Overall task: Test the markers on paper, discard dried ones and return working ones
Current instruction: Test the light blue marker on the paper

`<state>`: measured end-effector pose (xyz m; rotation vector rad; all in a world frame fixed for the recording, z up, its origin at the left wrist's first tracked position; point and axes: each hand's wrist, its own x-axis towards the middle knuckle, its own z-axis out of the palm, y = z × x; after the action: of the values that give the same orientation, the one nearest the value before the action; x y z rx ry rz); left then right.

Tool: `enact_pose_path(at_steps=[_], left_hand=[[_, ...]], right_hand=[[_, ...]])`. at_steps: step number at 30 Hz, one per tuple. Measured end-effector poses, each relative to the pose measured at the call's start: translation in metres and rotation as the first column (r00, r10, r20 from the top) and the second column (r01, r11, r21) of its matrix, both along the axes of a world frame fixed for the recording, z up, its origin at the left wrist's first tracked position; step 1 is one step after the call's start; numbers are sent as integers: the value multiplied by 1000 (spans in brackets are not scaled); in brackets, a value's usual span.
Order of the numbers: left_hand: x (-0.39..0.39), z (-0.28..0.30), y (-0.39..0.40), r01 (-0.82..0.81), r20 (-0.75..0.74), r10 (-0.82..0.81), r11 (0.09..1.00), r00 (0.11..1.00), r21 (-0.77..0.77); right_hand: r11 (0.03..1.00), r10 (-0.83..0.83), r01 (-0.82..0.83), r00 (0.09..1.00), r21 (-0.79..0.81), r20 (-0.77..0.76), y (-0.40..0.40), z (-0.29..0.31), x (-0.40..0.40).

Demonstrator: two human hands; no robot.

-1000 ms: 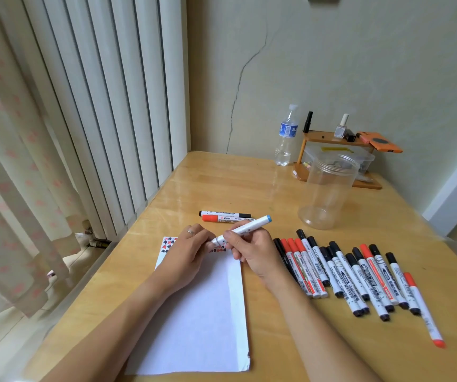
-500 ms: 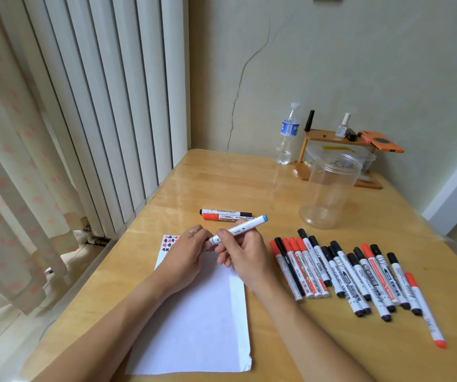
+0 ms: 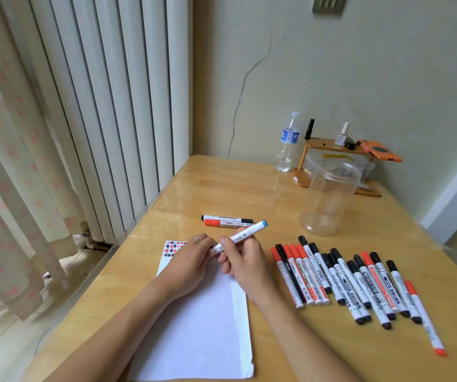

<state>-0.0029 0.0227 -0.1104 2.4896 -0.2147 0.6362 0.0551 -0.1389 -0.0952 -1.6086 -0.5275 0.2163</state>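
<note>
A white marker with a blue end (image 3: 245, 232) is held slanted above the white paper (image 3: 202, 323). My right hand (image 3: 245, 261) grips its barrel. My left hand (image 3: 191, 260) pinches its lower end, where the cap sits. Small red and black marks show at the paper's top left corner. A row of several red- and black-capped markers (image 3: 354, 285) lies on the table to the right. Two more markers, one black-capped (image 3: 227, 218) and one red-capped (image 3: 223, 223), lie side by side beyond my hands.
A clear plastic jar (image 3: 329, 199) stands open beyond the marker row. Behind it are a water bottle (image 3: 288, 143) and a small wooden shelf (image 3: 335, 146) with bottles and an orange object. White blinds and a curtain hang at the left.
My hands have stayed on the blue-ended marker, which has tilted slightly. The camera has shifted a little; the markers on the table lie as before.
</note>
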Motion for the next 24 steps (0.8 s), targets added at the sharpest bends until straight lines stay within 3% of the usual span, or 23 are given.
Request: enact_pose_path(at_steps=[3,6,9,13,17,19,21,24], left_hand=[[4,-6,-2,-52,56,47,994,997,95],[3,-6,-6,-130,75,123,987,990,97],[-3,2,-7,-207,83,222,965,971,-160],[-6,16,2,-300,-39,309,874,950,-382],[-5,24,11,-320,-239,215,719,947,-617],[-4,32,14,-320,-312,179,810,933,-492],[-3,40,13,-260,-346,159,928,924,-267],[-10,42,-2,-178,-340,159,984,927,-26]], right_hand=[[985,-128,129,992,-116,10,3,-3,2],[893,-265,325,939,-311,221,6,-12,7],[836,-278,406,893,-370,354,8,-19,10],[893,-214,310,931,-328,297,7,-10,2],[927,-142,211,963,-309,230,-5,-3,-4],[918,-105,191,963,-348,250,-14,3,-11],[901,-70,181,957,-395,281,-23,8,-21],[875,-42,169,960,-454,276,-36,14,-32]])
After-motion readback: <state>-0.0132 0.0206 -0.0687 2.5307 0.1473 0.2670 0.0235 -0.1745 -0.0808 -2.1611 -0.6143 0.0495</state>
